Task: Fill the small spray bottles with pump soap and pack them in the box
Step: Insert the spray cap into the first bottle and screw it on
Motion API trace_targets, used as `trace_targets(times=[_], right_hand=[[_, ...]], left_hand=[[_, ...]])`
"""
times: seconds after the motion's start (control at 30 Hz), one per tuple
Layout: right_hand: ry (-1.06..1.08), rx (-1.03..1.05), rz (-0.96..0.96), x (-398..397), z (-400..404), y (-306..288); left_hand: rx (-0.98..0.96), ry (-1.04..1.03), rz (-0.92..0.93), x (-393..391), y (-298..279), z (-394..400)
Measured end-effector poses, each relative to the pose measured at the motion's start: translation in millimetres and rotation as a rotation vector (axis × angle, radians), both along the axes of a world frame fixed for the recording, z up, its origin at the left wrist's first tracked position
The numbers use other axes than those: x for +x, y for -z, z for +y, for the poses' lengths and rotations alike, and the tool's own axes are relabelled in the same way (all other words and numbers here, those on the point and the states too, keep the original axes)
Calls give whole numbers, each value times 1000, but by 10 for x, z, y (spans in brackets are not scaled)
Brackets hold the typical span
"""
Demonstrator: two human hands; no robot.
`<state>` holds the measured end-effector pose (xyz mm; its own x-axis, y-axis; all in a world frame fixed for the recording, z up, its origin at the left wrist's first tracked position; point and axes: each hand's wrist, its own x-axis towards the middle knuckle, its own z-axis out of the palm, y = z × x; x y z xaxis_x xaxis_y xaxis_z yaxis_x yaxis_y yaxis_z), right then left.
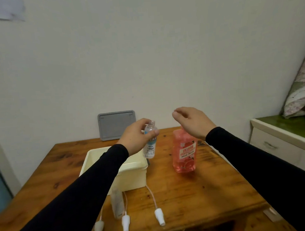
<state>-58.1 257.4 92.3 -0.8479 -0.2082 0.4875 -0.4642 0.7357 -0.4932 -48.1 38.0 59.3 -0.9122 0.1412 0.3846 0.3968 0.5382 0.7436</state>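
Hands in black sleeves hover over a brown wooden table (197, 193) in the head view. The left hand (134, 136) is closed around a small clear plastic spray bottle (150, 140) with a blue-and-white label, held upright in the air with its neck uncapped, just above the 1 o'clock corner of an open cream plastic box (132, 177). The right hand (191, 122) grips nothing; its fingers are loosely curled and it hangs above the top of a pink translucent pump-soap bottle (184, 154), hiding the pump. That soap bottle stands on the table at 3 o'clock from the box, near but apart. At 6 o'clock from the box lie three white spray heads (126, 224) with thin tubes, and a second small clear bottle (117, 203) lies among them. A grey plastic lid (116, 124) leans against the wall at 12 o'clock.
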Motion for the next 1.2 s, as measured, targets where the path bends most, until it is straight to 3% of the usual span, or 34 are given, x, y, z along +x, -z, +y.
trace_targets(times=[0.4, 0.67, 0.97, 1.2], right_hand=[[-309, 293, -174, 503, -345, 1095], [-609, 736, -102, 728, -427, 1484], [-764, 826, -6, 773, -467, 1605], [-701, 650, -35, 716, -396, 1595]], left_hand=[[-16, -53, -3, 402, 187, -183], [-31, -79, -32, 539, 333, -213], [-45, -106, -39, 551, 421, -265], [-37, -107, -55, 545, 462, -262]])
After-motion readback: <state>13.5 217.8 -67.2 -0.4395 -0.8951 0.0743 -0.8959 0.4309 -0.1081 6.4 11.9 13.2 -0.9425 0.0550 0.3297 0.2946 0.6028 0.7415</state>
